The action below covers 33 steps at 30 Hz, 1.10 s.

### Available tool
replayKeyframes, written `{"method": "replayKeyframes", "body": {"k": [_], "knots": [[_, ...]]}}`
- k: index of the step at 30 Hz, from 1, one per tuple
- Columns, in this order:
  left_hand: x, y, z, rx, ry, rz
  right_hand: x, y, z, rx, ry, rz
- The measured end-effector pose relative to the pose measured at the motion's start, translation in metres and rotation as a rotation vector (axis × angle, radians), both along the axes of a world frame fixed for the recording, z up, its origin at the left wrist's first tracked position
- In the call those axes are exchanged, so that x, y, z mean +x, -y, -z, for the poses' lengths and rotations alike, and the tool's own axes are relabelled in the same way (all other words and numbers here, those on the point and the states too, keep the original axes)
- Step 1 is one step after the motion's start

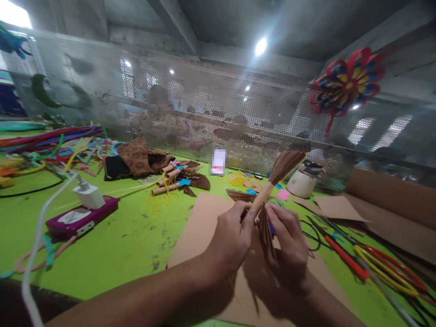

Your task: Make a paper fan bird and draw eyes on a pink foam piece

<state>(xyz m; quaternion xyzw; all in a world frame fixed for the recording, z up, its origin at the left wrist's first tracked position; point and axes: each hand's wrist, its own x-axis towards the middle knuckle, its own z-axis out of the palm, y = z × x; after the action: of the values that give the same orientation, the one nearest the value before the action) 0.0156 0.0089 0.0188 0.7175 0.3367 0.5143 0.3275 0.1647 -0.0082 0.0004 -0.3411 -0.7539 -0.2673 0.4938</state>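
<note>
A brown cardboard tube (261, 199) with a pleated brown paper fan (288, 164) at its upper end is tilted up to the right. My left hand (235, 231) is closed around the tube's lower part. With its fingertips, my right hand (289, 234) pinches a second pleated brown paper piece (266, 234) against the tube's side. Something small and blue shows beside the right fingers; its kind is unclear. Both hands are above a brown cardboard sheet (199, 222). Another pleated fan (238, 195) lies behind them.
Similar tubes with fans (166, 190) lie at the back, near a brown patterned pouch (134, 156). Scissors (391, 268) and a red-handled tool (349, 260) lie right. A purple power strip (109, 207) with a charger (89, 195) is left. A white pot (301, 181) stands before the mesh partition (211, 91).
</note>
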Motion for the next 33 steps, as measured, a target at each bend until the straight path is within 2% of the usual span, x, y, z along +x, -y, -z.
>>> {"method": "replayKeyframes", "body": {"k": [5,10,14,19,25,33], "knots": [[0.0,0.001,0.0,-0.008,0.021,0.017,0.001,0.0,0.006,-0.005,0.003,0.013],[-0.002,0.004,-0.005,0.063,0.003,-0.02,-0.004,0.004,0.002,-0.018,-0.025,-0.046],[-0.002,0.004,-0.003,0.111,-0.007,-0.031,-0.005,0.006,0.001,-0.043,-0.006,-0.097],[-0.002,0.003,0.0,0.135,-0.005,-0.02,-0.003,0.006,0.005,-0.089,-0.013,-0.136],[-0.003,0.007,-0.005,0.213,-0.021,-0.005,-0.002,0.005,0.012,-0.096,0.015,-0.126],[-0.004,0.009,-0.011,0.216,-0.007,-0.008,-0.003,0.003,0.022,-0.138,-0.066,-0.16]]}}
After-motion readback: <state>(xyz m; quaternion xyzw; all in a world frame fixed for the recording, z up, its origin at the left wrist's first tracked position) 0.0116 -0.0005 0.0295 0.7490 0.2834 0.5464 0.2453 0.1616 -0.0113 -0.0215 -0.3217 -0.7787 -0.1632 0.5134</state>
